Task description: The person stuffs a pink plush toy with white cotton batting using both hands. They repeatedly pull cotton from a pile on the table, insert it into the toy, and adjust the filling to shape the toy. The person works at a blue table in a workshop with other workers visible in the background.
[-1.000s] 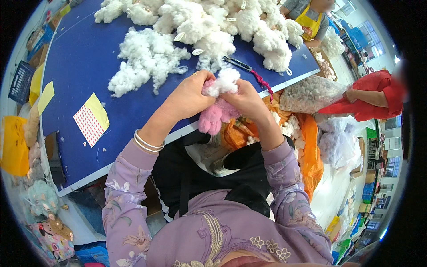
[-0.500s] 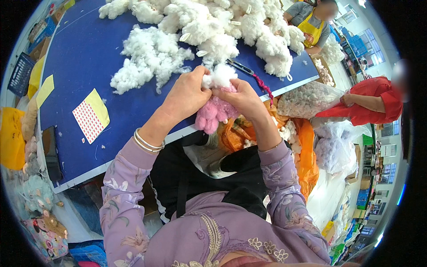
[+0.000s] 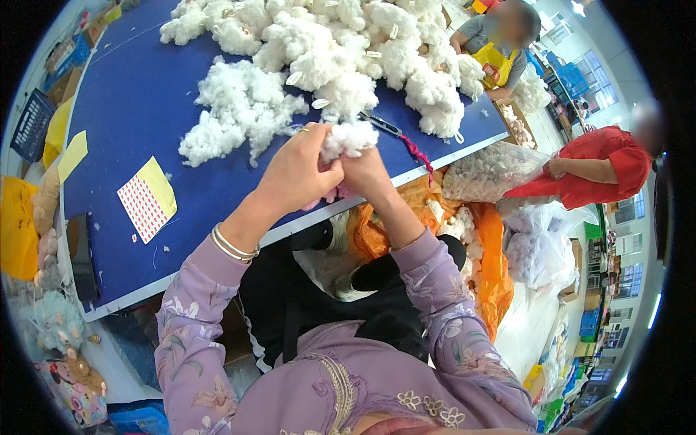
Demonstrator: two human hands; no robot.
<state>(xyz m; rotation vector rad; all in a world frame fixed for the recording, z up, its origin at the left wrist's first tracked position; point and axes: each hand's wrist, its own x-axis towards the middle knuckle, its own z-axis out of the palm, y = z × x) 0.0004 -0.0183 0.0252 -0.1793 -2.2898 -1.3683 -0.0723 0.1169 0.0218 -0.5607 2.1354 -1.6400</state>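
Over the near edge of the blue table, both hands are closed together on a small pink plush piece [image 3: 335,194]. Most of it is hidden behind my fingers. A tuft of white stuffing [image 3: 351,139] stands out above it, between the hands. My left hand [image 3: 299,165] grips from the left, its thumb stretched across toward the other hand. My right hand [image 3: 367,174] wraps the piece from the right, its fingertips hidden. Just beyond lie dark-handled thread snips [image 3: 382,124] with a magenta cord [image 3: 418,154] tied on.
Loose stuffing [image 3: 235,109] and a heap of fluffy white pieces [image 3: 297,43] cover the far table [image 3: 109,239]. A sticker sheet [image 3: 147,201] lies left. Orange sacks [image 3: 493,268] sit below right. One person in a yellow apron [image 3: 493,65] sits far right; another in red [image 3: 602,163] handles a clear bag [image 3: 486,172].
My right hand has turned inward over the pink plush piece, which is now mostly covered. The view has shifted slightly; the person in the yellow apron leans nearer the table.
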